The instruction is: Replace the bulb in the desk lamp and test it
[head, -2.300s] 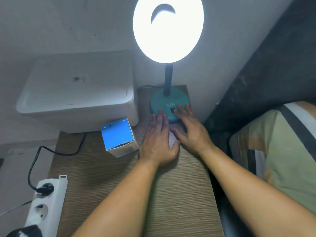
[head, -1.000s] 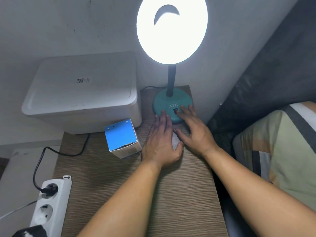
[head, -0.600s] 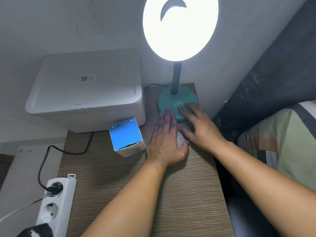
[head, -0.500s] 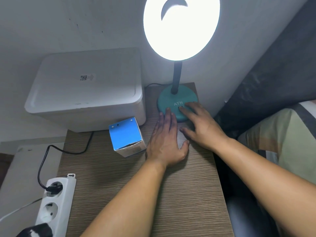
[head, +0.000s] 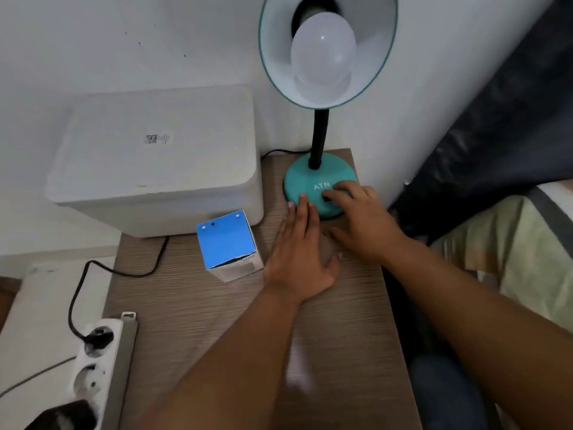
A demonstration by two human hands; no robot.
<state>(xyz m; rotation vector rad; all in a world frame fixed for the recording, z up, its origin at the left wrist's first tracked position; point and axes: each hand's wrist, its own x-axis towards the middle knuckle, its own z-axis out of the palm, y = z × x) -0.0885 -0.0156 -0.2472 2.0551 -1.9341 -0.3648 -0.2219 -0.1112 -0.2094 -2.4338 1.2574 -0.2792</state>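
A teal desk lamp stands at the back right of the wooden table, its round base (head: 305, 181) marked ATN. Its shade (head: 369, 72) faces me, and the white bulb (head: 322, 54) screwed into it is dark. My right hand (head: 362, 226) rests on the front of the base, forefinger on the black switch. My left hand (head: 299, 259) lies flat on the table, fingers spread, fingertips touching the base's front edge. Between my hands a pale rounded object is mostly hidden. A blue and white bulb box (head: 228, 245) stands left of my left hand.
A white lidded box (head: 158, 159) fills the back left of the table (head: 217, 330). A white power strip (head: 99, 367) with a black plug and cord lies at the left edge. A bed with a striped pillow (head: 527, 252) is on the right.
The lamp was lit in the earlier frames and is now off. My right forefinger slid onto the switch. My left hand stayed put.
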